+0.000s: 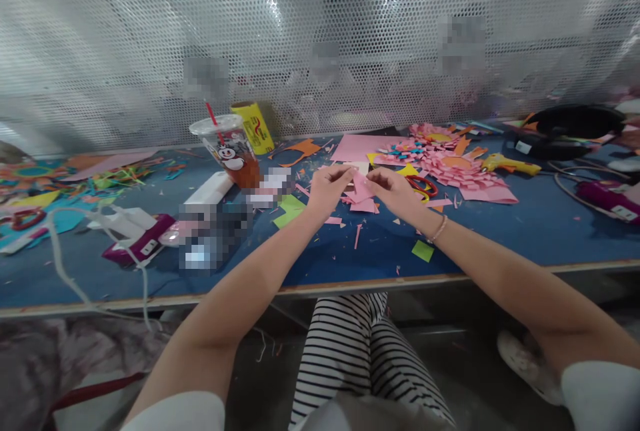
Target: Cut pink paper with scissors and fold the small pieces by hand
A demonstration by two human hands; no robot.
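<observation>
A small piece of pink paper (361, 188) is pinched between my two hands, just above the blue table. My left hand (330, 185) grips its left edge with thumb and fingertips. On the other side my right hand (387, 189) holds its right edge in a like pinch. Below the fingers lie more pink scraps (364, 206), partly hidden. Red-handled scissors (421, 185) rest by my right hand, partly covered by it. Pink fringed paper flowers (455, 167) with orange centres lie to the right, and a pink sheet (353, 146) is behind my hands.
A plastic drink cup (233, 157) with a red straw stands left of my hands, a yellow package (254, 127) behind it. Purple power strips (140, 241) with white cables lie at the left and right. A yellow glue gun (513, 164) sits at right. A perforated metal panel (320, 31) closes the back.
</observation>
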